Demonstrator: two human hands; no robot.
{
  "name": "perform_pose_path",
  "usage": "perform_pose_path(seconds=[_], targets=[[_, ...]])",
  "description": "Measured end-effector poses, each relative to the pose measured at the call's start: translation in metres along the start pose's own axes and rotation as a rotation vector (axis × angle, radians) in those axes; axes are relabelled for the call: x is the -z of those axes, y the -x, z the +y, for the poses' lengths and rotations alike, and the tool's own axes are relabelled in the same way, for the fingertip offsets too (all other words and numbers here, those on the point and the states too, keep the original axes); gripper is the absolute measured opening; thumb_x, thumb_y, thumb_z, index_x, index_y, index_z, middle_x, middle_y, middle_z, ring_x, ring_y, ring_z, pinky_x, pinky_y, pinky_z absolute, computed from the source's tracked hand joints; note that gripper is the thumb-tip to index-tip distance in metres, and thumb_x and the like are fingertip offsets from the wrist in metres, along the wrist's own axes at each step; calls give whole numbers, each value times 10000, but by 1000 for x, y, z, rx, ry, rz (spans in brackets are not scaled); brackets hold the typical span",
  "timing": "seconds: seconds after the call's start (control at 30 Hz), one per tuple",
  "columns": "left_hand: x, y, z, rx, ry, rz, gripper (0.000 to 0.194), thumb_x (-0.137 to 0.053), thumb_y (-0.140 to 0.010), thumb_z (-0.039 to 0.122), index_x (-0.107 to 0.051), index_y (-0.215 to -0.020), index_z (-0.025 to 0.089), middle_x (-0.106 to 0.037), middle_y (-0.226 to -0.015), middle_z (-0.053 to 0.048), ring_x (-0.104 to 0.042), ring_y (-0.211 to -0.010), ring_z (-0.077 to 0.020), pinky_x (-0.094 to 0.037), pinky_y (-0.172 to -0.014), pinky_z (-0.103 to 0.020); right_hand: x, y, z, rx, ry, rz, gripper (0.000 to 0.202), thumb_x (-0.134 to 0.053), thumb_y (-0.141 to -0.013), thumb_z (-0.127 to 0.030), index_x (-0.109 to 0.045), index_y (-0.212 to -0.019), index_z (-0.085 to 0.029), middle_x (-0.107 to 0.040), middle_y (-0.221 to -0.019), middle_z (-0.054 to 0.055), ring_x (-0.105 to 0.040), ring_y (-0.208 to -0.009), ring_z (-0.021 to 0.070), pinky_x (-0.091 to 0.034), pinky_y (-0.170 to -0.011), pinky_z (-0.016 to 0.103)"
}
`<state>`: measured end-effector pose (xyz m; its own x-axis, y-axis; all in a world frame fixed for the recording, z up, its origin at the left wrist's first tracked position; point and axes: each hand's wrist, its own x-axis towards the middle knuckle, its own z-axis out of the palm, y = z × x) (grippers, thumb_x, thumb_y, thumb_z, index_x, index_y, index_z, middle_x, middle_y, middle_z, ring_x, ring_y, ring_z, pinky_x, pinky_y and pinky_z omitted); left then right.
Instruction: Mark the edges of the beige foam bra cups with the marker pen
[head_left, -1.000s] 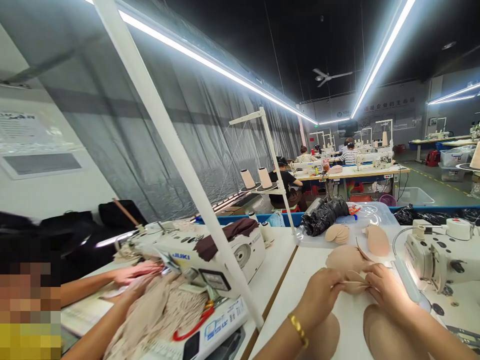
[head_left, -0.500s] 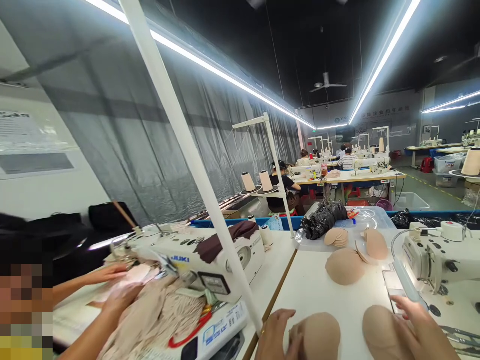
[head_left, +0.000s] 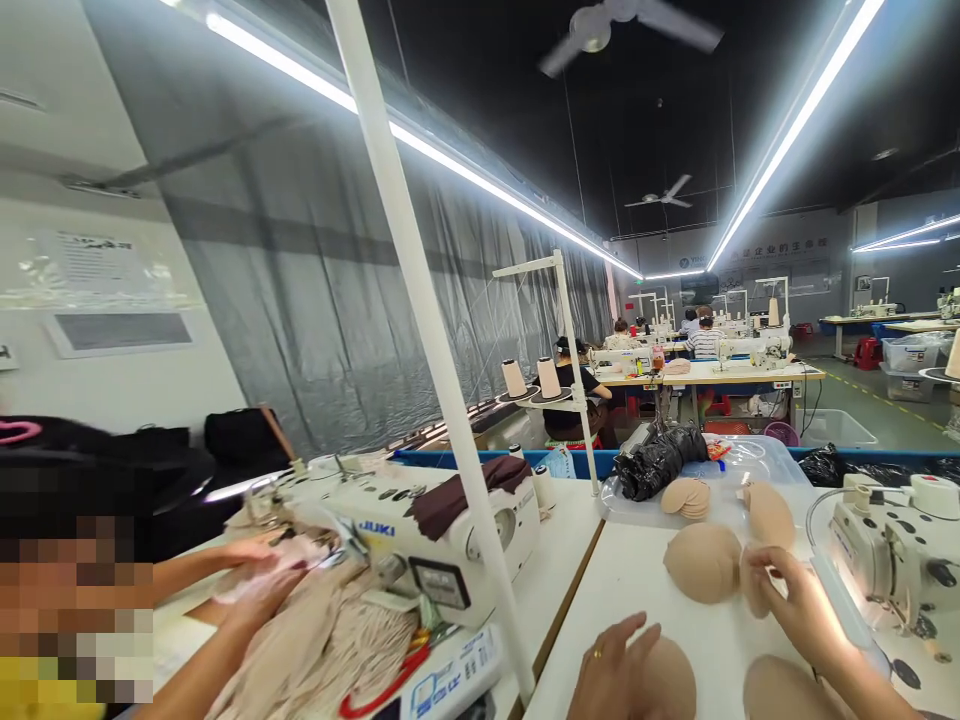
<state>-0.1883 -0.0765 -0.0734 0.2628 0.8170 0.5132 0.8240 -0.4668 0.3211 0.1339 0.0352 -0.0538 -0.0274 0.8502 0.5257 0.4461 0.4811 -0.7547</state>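
My left hand point(head_left: 615, 668) rests with fingers apart against a beige cup-shaped pad point(head_left: 666, 680) at the front of the white table. Farther forward, my right hand point(head_left: 799, 600) pinches a thin beige piece point(head_left: 752, 582) between thumb and fingers. Just left of that piece lies a round beige pad point(head_left: 702, 562). Another pad point(head_left: 787, 688) sits below my right forearm. Beyond them, an oval beige pad point(head_left: 770, 514) and a small fanned stack of beige pieces point(head_left: 686, 498) lie by the clear plastic tray.
At right stands a white sewing machine point(head_left: 885, 550). A co-worker's hands point(head_left: 259, 580) handle fabric beside a JUKI machine point(head_left: 390, 530) at left. A white pole point(head_left: 431, 340) rises between the stations. A black plastic bundle point(head_left: 652, 462) lies on the clear tray point(head_left: 784, 470).
My right hand has moved forward from the near right pad to the thin piece and grasped it. My left hand stays by its pad. The view has shifted, so the scene sits farther right and lower.
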Motion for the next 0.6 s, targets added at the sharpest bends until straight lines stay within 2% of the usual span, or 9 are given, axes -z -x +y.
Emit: perform_pose_path(seconds=[0.07, 0.17, 0.2, 0.27, 0.33, 0.37, 0.43, 0.5, 0.6], targets=[[12, -9, 16, 25, 150, -1, 820, -757, -798, 201, -469, -1552, 349, -560, -1565, -127, -540, -1436, -369, -486, -1179, -553, 2, 22, -15, -59, -143, -84, 506, -495, -993, -699, -702, -976, -238, -711, -868, 66, -691, -826, 269, -590, -732, 381], [25, -27, 44, 75, 438, -75, 890, -788, -848, 409, -361, -1623, 314, -433, -1661, -143, -425, -1518, -377, -375, -1255, -567, 1, 52, -39, -112, -303, -247, 531, -493, -999, -738, -686, -991, -243, -674, -803, 33, -660, -722, 230, -553, -630, 320], [27, -31, 52, 111, 556, -136, 918, -821, -819, 497, -394, -1605, 293, -498, -1600, -154, -485, -1459, -375, -418, -1216, -540, 0, 58, -47, -116, -335, -304, 539, -536, -975, -757, -688, -973, -240, -668, -779, 25, -650, -687, 220, -539, -606, 308], [25, -37, 60, 213, 793, -266, 868, -859, -741, 621, -552, -1458, 240, -692, -1258, -124, -660, -1149, -310, -546, -988, -424, 0, 63, -58, -111, -362, -390, 543, -627, -922, -772, -697, -950, -234, -681, -772, 25, -656, -674, 219, -534, -601, 304], [22, -38, 57, 332, 974, -302, 714, -860, -696, 659, -651, -1205, 204, -652, -880, -18, -624, -810, -194, -493, -732, -299, 5, 63, -62, -106, -342, -415, 511, -638, -933, -742, -703, -982, -238, -722, -863, 46, -693, -779, 246, -565, -693, 336], [22, -37, 52, 395, 1023, -278, 656, -845, -697, 657, -646, -1121, 198, -595, -799, 15, -575, -738, -165, -443, -679, -275, 10, 62, -62, -110, -313, -409, 478, -605, -968, -710, -703, -1016, -245, -734, -924, 55, -702, -857, 261, -571, -761, 357], [26, -33, 39, 517, 971, -187, 563, -785, -739, 617, -622, -1078, 197, -559, -779, 26, -558, -732, -172, -434, -688, -291, 23, 63, -54, -128, -220, -390, 402, -522, -1041, -624, -699, -1059, -263, -737, -1005, 61, -690, -959, 277, -553, -863, 391], [34, -27, 27, 573, 707, -89, 479, -701, -797, 547, -640, -1117, 195, -633, -893, -35, -625, -870, -252, -500, -818, -391, 38, 69, -42, -150, -101, -377, 347, -501, -1061, -557, -710, -1082, -281, -733, -1048, 62, -671, -1002, 296, -525, -911, 431], [38, -11, 20, 479, 262, 137, 446, -627, -871, 483, -684, -1221, 212, -659, -1281, -151, -582, -1250, -389, -426, -1101, -587, 54, 83, -22, -171, 49, -370, 347, -548, -1036, -529, -719, -1247, -312, -699, -1298, 86, -606, -1223, 358, -462, -1045, 514]])
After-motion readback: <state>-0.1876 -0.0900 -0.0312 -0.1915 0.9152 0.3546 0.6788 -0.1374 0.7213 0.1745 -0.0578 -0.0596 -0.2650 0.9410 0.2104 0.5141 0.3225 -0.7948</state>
